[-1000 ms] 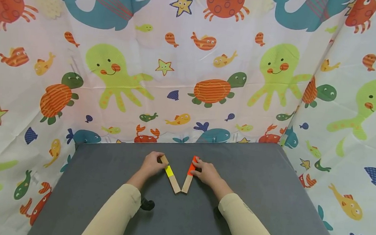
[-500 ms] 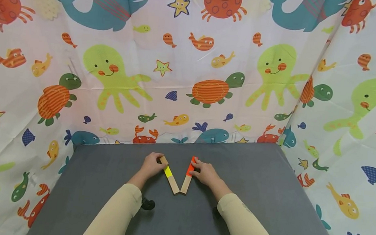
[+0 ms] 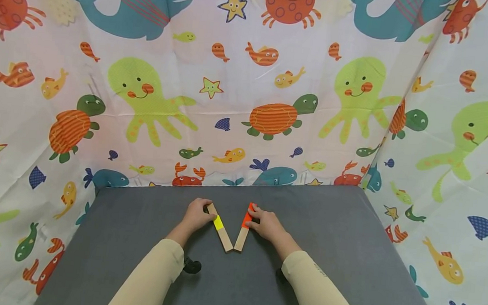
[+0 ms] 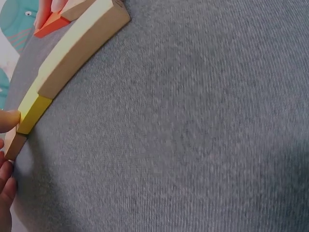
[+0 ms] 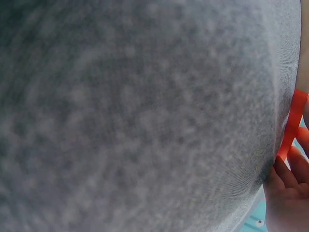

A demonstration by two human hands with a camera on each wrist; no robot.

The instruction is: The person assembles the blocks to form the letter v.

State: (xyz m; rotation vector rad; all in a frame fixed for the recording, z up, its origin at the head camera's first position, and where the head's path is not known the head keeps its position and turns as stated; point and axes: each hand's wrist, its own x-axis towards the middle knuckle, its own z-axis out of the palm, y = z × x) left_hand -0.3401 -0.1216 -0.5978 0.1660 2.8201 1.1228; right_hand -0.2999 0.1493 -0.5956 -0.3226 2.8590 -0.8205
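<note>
Two wooden blocks lie on the grey table in a V, their near ends meeting or almost meeting. The left block is bare wood with a yellow band; the right block has an orange far half. My left hand pinches the far end of the yellow-banded block, its thumb against the yellow in the left wrist view. Around the orange part, my right hand grips with thumb and fingers. Only that orange part and some fingers show at the right wrist view's edge.
A grey cloth-covered table spreads under both hands. Behind it and to both sides hangs a white curtain printed with sea animals. A small black object sits beneath the left wrist.
Both hands and both blocks hold their places. The head view has shifted very slightly.
</note>
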